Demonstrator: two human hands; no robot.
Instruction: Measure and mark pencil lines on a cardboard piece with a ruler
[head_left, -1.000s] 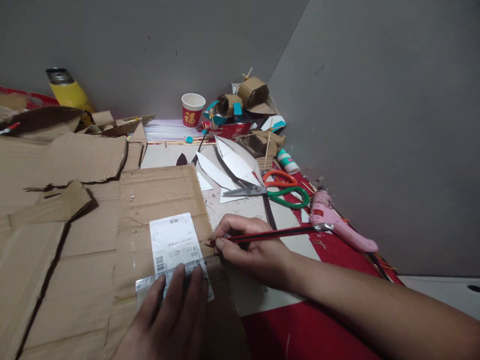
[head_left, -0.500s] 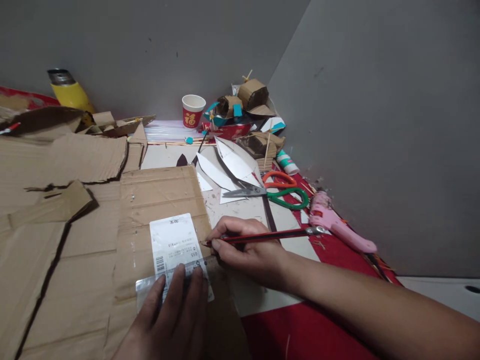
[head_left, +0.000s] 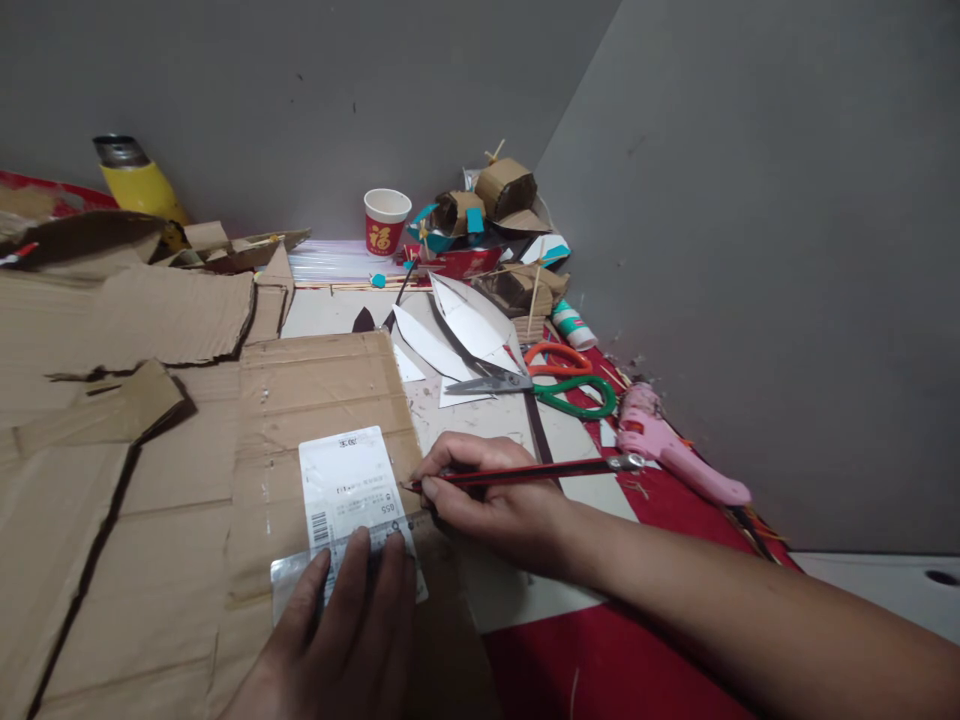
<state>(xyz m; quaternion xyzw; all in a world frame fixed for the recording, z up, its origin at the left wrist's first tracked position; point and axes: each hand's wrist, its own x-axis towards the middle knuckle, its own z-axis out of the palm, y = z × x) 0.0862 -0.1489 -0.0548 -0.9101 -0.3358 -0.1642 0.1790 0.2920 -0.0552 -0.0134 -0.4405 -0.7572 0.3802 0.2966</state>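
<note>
My left hand (head_left: 345,630) lies flat, fingers together, pressing a clear plastic ruler (head_left: 289,575) onto a flattened cardboard sheet (head_left: 315,390). A white shipping label (head_left: 346,480) is stuck on the cardboard just above the ruler. My right hand (head_left: 491,495) grips a red-and-black pencil (head_left: 540,470), its tip at the ruler's upper edge near the label's right corner. The pencil's metal end points right.
Scissors with orange and green handles (head_left: 559,380) and a pink glue gun (head_left: 671,445) lie to the right on the red table cover. White paper cutouts (head_left: 457,330), a red paper cup (head_left: 386,222), cardboard models (head_left: 502,190), a glue bottle (head_left: 574,322) and a yellow flask (head_left: 139,180) stand further back. Torn cardboard pieces (head_left: 127,320) lie left.
The pencil tip has slid a little to the left along the ruler's edge. My left hand has stayed in place on the ruler.
</note>
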